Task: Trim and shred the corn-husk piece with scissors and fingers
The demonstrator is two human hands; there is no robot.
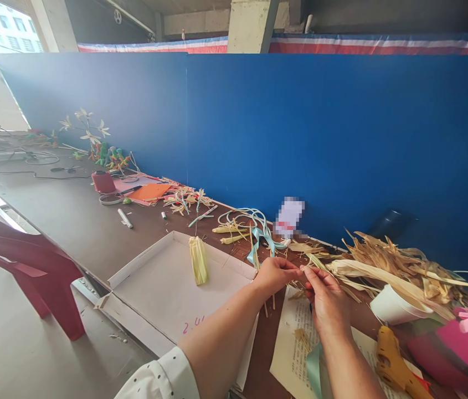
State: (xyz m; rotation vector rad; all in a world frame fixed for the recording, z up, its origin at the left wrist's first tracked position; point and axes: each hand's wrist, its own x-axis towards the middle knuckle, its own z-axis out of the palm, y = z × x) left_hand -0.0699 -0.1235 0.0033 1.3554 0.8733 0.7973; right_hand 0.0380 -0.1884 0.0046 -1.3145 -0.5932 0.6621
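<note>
My left hand [274, 275] and my right hand [325, 299] meet fingertip to fingertip over the table, to the right of the white box lid [146, 288]. Both pinch at the same spot, but whatever lies between the fingers is too small to make out. On the lid rests a pale yellow-green corn husk bundle [199, 260], tied at its top. Close behind my hands lie a light blue ribbon [255, 247] and coiled pale cord [267, 221]. Beneath my right hand is a printed sheet [286, 346], with a green ribbon [314, 371] on it.
Dried corn husks [400, 260] pile up at the right, near a white cup [397, 306], a yellow glue gun [394, 360] and a pink bag [450, 346]. A blue partition [320, 127] borders the table's back. At left stands a dark red chair [46, 277].
</note>
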